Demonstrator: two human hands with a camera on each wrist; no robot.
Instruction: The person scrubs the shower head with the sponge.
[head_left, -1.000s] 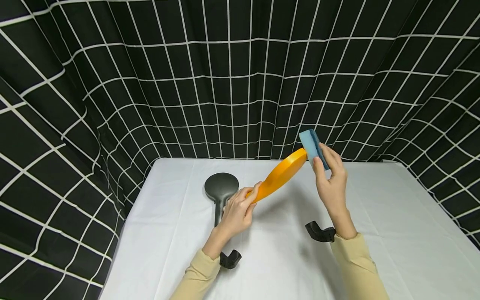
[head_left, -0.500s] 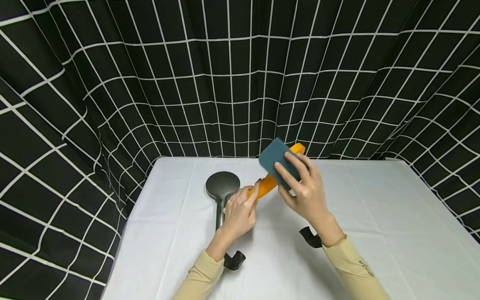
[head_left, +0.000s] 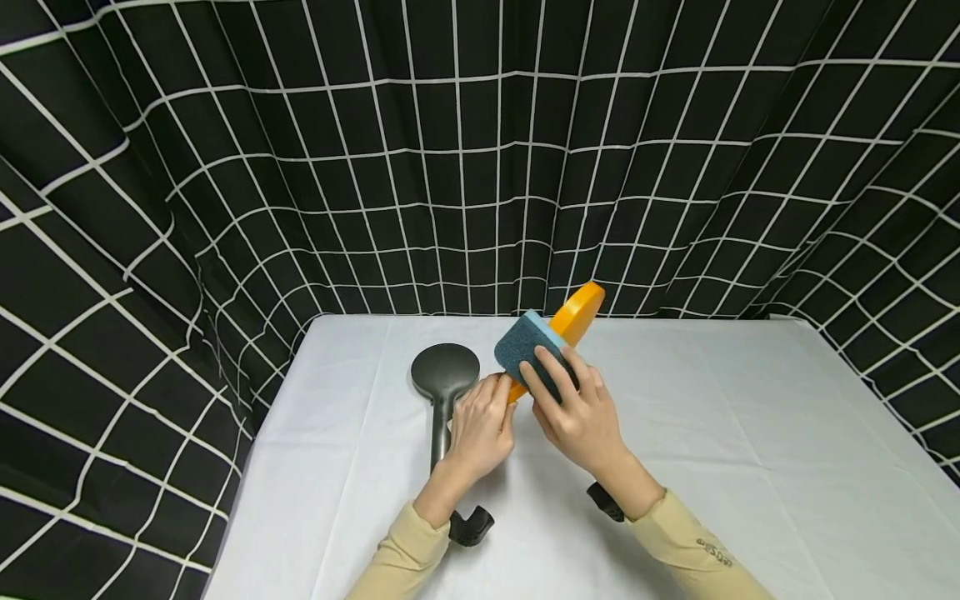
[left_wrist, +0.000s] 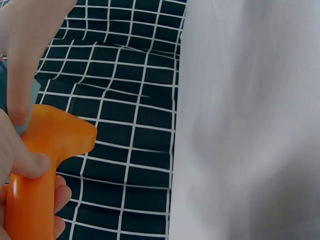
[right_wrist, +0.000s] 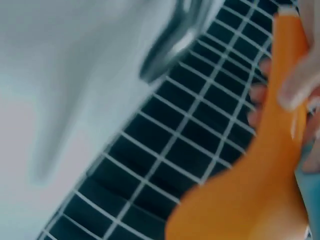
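Note:
My left hand (head_left: 480,429) grips the handle of an orange shower head (head_left: 581,310), held tilted above the table with its round head up and to the right. In the left wrist view, the thumb lies along the orange handle (left_wrist: 32,200). My right hand (head_left: 581,421) holds a blue sponge (head_left: 525,348) with a darker scouring side facing up. Its lighter side lies against the shower head, close to the left hand's fingers. Part of the orange head and neck is hidden behind the sponge. In the right wrist view, the sponge (right_wrist: 311,195) shows only at the edge.
A dark grey shower head (head_left: 445,371) lies on the white-covered table (head_left: 750,433), left of the hands, its handle partly behind the left hand. A black curtain (head_left: 480,183) with white grid lines surrounds the table. Black mounts (head_left: 471,527) sit on the wrists.
My right hand has turned over and slid the sponge from the orange shower head's far end down and left toward the handle. The left hand has stayed nearly in place.

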